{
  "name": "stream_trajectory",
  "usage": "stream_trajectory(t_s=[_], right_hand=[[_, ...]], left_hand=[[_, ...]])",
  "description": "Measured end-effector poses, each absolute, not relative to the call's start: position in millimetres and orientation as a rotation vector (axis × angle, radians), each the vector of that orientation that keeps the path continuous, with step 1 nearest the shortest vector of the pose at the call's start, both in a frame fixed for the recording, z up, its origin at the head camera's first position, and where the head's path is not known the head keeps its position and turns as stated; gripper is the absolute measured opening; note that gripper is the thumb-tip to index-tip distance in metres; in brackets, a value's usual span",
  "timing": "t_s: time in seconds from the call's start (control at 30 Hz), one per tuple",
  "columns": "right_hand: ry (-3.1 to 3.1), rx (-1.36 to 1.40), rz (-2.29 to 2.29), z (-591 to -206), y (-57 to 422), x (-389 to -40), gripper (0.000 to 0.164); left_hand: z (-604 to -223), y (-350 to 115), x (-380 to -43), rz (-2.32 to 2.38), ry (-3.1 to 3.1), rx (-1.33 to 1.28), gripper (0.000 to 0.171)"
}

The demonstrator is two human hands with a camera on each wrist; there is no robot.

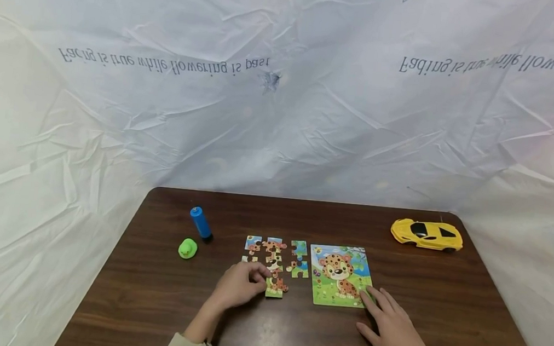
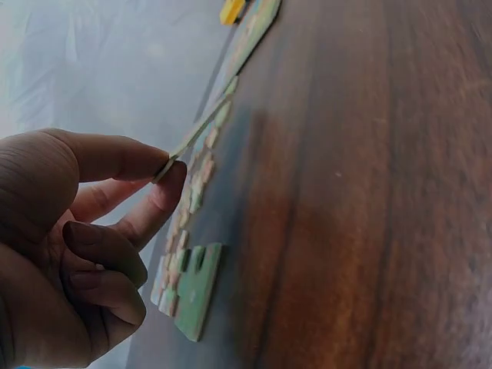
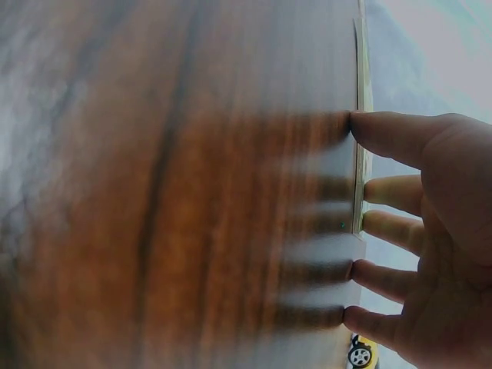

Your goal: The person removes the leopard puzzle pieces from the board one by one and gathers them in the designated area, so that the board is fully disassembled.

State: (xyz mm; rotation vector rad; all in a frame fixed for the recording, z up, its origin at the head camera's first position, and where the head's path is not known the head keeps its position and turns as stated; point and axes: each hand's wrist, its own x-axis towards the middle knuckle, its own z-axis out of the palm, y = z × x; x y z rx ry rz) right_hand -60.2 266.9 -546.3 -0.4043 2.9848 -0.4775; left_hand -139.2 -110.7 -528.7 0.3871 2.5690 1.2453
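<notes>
My left hand point(image 1: 241, 285) pinches a jigsaw puzzle piece point(image 2: 196, 131) by its edge between thumb and finger, tilted up over the table. Seen from the head, this piece shows orange spotted fur and green grass. Beyond it several loose pieces point(image 1: 298, 269) lie face up in spaced columns, partly hidden by the hand. A green piece point(image 2: 198, 300) lies below the left fingers. To their right is a reference picture board point(image 1: 321, 292) of a sitting leopard cub. My right hand point(image 1: 393, 334) rests with spread fingers, two fingertips at the board's lower right corner, others on the table.
A yellow toy car point(image 1: 430, 235) stands at the table's back right. On the left are a blue cylinder point(image 1: 200, 222) with a dark end and a small green rubber duck point(image 1: 188, 249). A pale printed cloth point(image 1: 282, 113) hangs behind the brown table point(image 1: 147, 304).
</notes>
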Motion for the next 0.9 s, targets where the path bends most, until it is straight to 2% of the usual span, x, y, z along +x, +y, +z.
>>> stream_trajectory(t_s=[0.43, 0.9], right_hand=[[2.985, -0.406, -0.472, -545.7, 266.8, -61.2, 0.067], [2.978, -0.392, -0.443, -547.1, 267.2, -61.9, 0.068]], left_hand=[[-538.5, -110.2, -138.8, 1.125, 2.664, 0.377, 0.019], [-531.6, -89.1, -137.4, 1.166, 2.664, 0.425, 0.009]])
